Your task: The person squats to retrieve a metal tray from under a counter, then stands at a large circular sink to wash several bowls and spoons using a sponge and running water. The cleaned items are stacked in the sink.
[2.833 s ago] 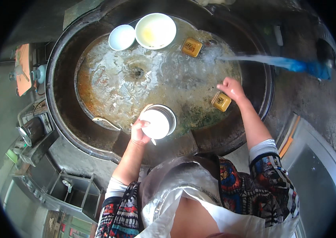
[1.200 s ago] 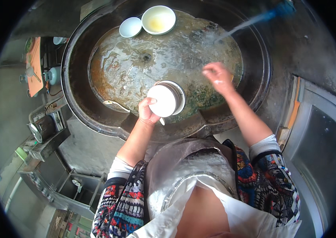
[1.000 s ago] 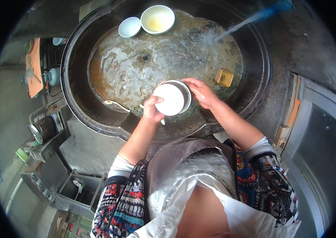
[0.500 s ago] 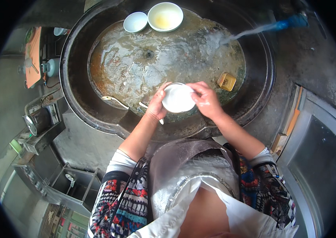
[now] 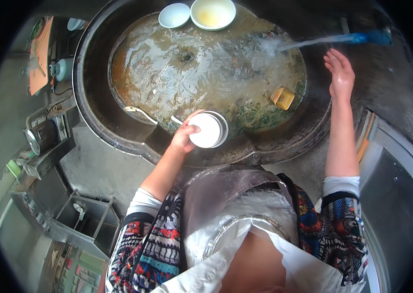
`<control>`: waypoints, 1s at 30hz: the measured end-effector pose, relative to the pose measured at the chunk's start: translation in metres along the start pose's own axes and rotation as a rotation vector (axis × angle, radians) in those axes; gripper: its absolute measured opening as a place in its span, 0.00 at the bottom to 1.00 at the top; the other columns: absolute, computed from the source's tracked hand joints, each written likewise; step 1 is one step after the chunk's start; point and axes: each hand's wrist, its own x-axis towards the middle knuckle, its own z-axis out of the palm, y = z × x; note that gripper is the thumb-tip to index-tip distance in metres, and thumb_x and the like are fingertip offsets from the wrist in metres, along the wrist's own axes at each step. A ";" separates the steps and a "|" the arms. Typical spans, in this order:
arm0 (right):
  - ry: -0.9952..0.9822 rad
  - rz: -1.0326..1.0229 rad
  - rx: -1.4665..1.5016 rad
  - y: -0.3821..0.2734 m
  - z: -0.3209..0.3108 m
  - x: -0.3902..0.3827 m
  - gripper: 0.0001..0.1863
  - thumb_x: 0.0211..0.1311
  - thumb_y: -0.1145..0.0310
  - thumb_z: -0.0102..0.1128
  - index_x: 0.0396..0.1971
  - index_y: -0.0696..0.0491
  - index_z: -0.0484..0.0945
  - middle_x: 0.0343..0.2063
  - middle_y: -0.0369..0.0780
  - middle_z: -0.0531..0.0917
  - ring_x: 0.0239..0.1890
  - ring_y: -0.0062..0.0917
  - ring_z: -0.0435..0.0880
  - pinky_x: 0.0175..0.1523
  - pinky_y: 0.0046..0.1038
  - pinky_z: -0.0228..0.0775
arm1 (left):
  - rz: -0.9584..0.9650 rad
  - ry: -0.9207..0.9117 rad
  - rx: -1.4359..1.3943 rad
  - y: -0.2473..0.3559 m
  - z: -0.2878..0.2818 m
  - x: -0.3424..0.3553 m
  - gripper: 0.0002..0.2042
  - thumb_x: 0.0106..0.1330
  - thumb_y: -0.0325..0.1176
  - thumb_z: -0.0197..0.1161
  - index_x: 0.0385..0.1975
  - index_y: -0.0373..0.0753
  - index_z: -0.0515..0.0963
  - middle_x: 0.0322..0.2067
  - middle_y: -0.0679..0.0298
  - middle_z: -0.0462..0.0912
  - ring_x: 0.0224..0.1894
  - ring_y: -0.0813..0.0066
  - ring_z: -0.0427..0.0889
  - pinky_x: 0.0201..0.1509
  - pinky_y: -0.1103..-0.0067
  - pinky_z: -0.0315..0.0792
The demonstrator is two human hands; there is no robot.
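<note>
My left hand [image 5: 183, 137] grips a stack of white dishes [image 5: 206, 128] over the near part of a large dark basin [image 5: 88, 97] of murky water. My right hand [image 5: 339, 72] is raised at the basin's right rim, fingers extended and empty, just below a blue hose [image 5: 370, 38] that pours a stream of water [image 5: 304, 43] into the basin. A white bowl [image 5: 173, 15] and a larger yellow-stained bowl [image 5: 212, 13] sit side by side at the far edge. A small yellow square dish [image 5: 282, 98] lies in the water at the right. Long white utensils [image 5: 141, 112] lie at the near left.
At the left are an orange tabletop [image 5: 38, 80], a gas cylinder [image 5: 61, 69], a steel pot [image 5: 39, 136] on a ledge and a steel sink [image 5: 82, 232]. A grey metal door or panel [image 5: 392, 205] stands at the right, beside orange-edged boards [image 5: 365, 141].
My right hand has left the dish stack and moved up and right toward the hose. My left hand still holds the stack. One yellow dish seen earlier at the back no longer shows there.
</note>
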 end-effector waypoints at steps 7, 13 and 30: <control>-0.686 0.330 -0.326 0.100 0.092 -0.073 0.16 0.57 0.68 0.61 0.45 0.55 0.77 0.36 0.38 0.82 0.39 0.22 0.79 0.45 0.24 0.71 | 0.339 0.244 -0.075 0.022 -0.027 -0.071 0.34 0.43 0.26 0.55 0.58 0.35 0.63 0.50 0.56 0.73 0.51 0.58 0.74 0.57 0.66 0.69; -0.394 0.001 -0.344 0.135 0.209 0.019 0.22 0.54 0.61 0.62 0.46 0.59 0.74 0.33 0.44 0.82 0.33 0.28 0.81 0.38 0.28 0.72 | 0.549 0.313 -0.203 0.014 -0.024 -0.118 0.31 0.45 0.30 0.55 0.56 0.33 0.65 0.48 0.54 0.75 0.49 0.56 0.76 0.55 0.62 0.71; -0.171 0.187 -0.261 0.080 0.174 0.057 0.15 0.50 0.72 0.56 0.36 0.66 0.72 0.24 0.45 0.80 0.16 0.27 0.79 0.19 0.27 0.68 | 0.596 0.443 -0.316 -0.016 -0.045 -0.153 0.31 0.41 0.28 0.58 0.54 0.36 0.67 0.47 0.55 0.76 0.49 0.55 0.75 0.56 0.63 0.71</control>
